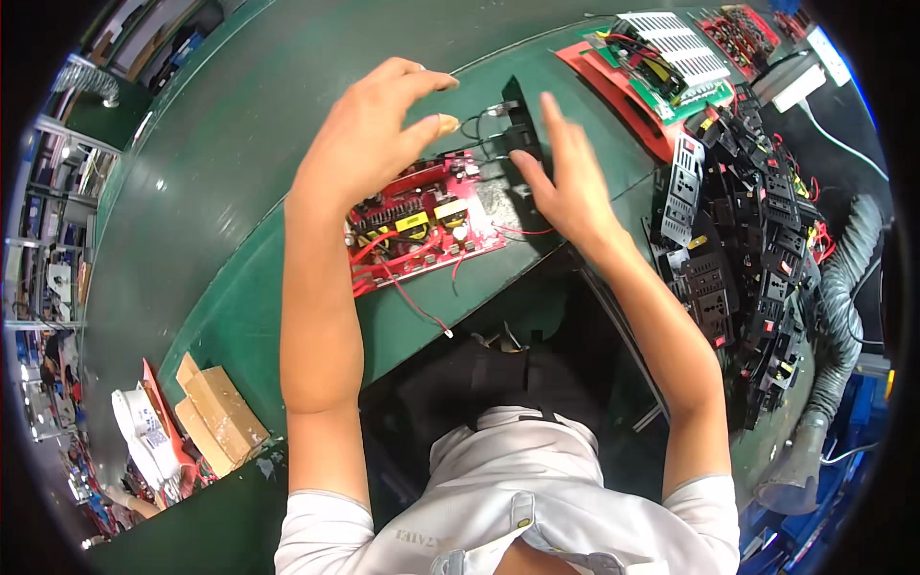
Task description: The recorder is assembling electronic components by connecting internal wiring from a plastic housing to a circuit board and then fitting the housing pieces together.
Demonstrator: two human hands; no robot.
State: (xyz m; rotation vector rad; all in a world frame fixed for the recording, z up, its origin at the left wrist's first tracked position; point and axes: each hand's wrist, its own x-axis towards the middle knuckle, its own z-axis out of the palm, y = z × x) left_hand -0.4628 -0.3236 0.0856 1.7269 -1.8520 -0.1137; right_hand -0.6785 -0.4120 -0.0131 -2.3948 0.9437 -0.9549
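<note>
A red circuit board with yellow-wrapped coils and red wires lies on the green bench. At its right end a black panel stands on edge, joined to the board by dark wires. My left hand hovers above the board's far side, thumb and fingers apart, with nothing in it. Beside the panel is my right hand, its fingers stretched out and slightly blurred. The right thumb overlaps the panel's lower part; whether it presses on it I cannot tell. A thin red lead trails toward the bench's near edge.
Black socket panels are heaped at right, next to a grey flexible duct. Green boards with a white finned part lie on red sheets at the far right. At lower left stands a cardboard box; another person's hand shows beyond it.
</note>
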